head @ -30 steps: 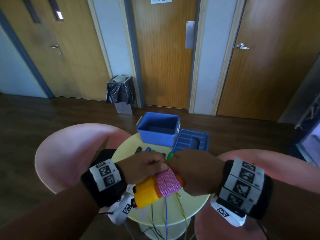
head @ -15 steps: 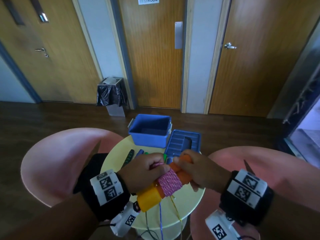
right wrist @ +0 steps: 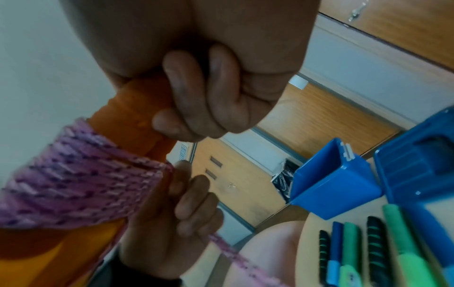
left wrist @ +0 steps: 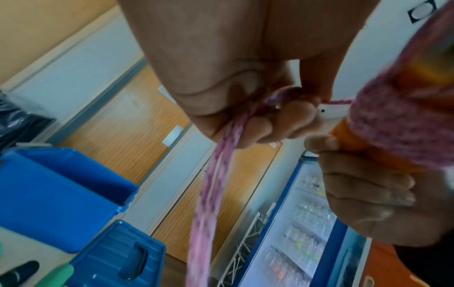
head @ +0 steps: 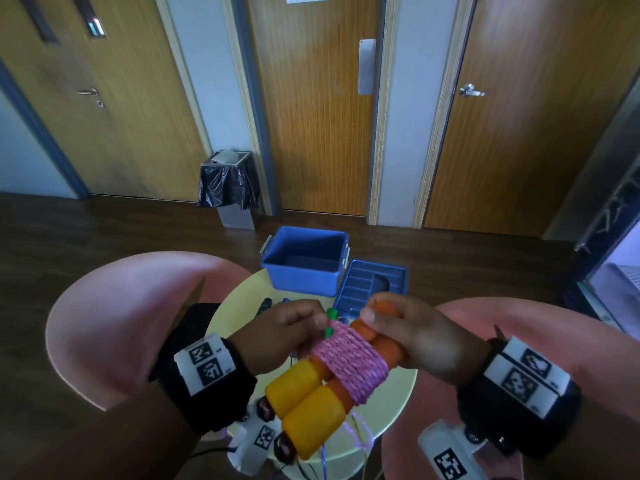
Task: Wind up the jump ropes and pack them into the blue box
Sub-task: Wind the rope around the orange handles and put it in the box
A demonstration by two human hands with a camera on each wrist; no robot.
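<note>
Above the round table I hold a jump rope with orange and yellow handles (head: 306, 407), side by side, with pink rope (head: 349, 362) wound tightly round their middle. My right hand (head: 398, 327) grips the orange ends (right wrist: 137, 114). My left hand (head: 294, 327) pinches the loose pink rope (left wrist: 216, 174), which hangs down from its curled fingers. The open blue box (head: 304, 261) stands at the table's far side, seemingly empty, its lid (head: 370, 284) lying beside it on the right.
More jump rope handles, green, blue and black (right wrist: 363, 250), lie on the pale yellow table (head: 394, 407) in front of the box. Thin ropes (head: 360, 441) hang over the near edge. Pink chairs (head: 121, 306) stand left and right. A bin (head: 228, 188) and doors are behind.
The handle bundle has risen and shifted right, its yellow ends now nearer me. My right hand has slid from over the winding to the orange ends. My left hand still holds the rope.
</note>
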